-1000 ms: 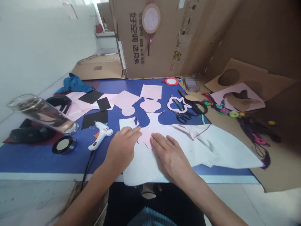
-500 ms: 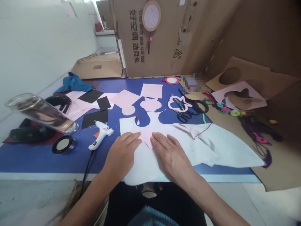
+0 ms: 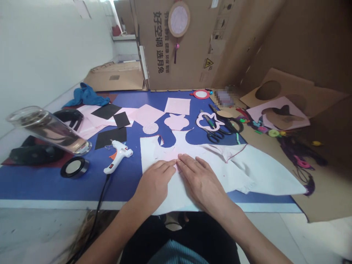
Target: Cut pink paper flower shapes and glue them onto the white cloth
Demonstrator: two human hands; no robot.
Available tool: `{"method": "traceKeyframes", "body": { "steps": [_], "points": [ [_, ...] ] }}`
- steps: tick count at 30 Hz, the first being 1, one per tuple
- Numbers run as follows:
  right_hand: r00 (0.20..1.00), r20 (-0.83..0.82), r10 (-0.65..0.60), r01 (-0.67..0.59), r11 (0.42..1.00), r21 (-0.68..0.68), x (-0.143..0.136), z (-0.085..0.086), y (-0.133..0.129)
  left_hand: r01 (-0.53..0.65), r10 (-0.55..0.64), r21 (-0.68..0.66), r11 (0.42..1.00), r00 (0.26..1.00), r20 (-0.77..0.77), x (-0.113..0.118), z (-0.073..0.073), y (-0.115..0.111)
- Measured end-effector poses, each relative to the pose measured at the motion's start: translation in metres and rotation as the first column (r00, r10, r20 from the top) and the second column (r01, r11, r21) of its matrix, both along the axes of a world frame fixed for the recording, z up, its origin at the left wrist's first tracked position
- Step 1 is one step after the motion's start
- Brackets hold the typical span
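A white cloth with cut-out edges is spread along the front of the table. On it lies a small pale pink piece, mostly covered by my fingers. My left hand rests on the cloth with its fingers stretched out together, the tips over the pink piece. Flat beside it, my right hand presses its long fingers on the piece's right side, thumb hidden. The fingertips of both hands almost meet. Just beyond the cloth are a pink flower-shaped cutout and a round pale disc.
To the left are a white glue gun with its cord, a tape roll and a tilted glass bottle. Black squares and pink sheets lie farther back. Scissors are on the right; cardboard walls stand behind.
My left hand has slid right and slightly nearer to me, covering more of the pink piece and closing the gap to my right hand. My right hand has hardly moved.
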State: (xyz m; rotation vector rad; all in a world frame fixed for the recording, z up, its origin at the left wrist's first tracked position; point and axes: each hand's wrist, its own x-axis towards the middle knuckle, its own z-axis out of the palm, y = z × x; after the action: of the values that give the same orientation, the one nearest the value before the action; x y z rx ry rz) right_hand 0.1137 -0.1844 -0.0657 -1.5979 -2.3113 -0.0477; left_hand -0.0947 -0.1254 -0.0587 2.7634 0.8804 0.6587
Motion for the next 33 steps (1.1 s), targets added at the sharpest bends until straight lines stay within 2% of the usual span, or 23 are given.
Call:
{"method": "traceKeyframes", "body": {
  "steps": [8,14,19,26,30,33],
  "points": [
    [0.999,-0.001,-0.040,0.040,0.999,-0.005,0.014,0.002,-0.002,-0.026,0.026,0.001,1.000,0.999,-0.026,0.002,-0.002,-0.004],
    [0.999,0.036,-0.026,0.026,1.000,-0.002,0.009,0.009,-0.016,-0.024,0.024,0.017,1.000,1.000,0.006,0.001,-0.004,-0.004],
    [0.996,0.042,-0.073,0.072,0.997,0.017,0.010,0.012,-0.023,-0.033,0.033,0.012,0.999,0.999,0.000,0.001,-0.005,-0.004],
    [0.991,0.113,-0.065,0.071,0.996,-0.046,0.014,0.023,-0.026,-0.032,0.032,0.008,0.999,0.999,0.018,0.000,-0.005,-0.004],
    [0.991,0.120,-0.052,0.058,0.997,-0.046,0.018,0.037,-0.005,-0.030,0.030,0.017,0.999,0.999,0.035,0.001,-0.006,-0.005],
    [0.992,0.106,-0.070,0.076,0.996,-0.052,0.028,0.053,0.039,-0.034,0.033,0.039,0.999,0.999,0.020,0.001,-0.007,-0.004]
  ]
}}
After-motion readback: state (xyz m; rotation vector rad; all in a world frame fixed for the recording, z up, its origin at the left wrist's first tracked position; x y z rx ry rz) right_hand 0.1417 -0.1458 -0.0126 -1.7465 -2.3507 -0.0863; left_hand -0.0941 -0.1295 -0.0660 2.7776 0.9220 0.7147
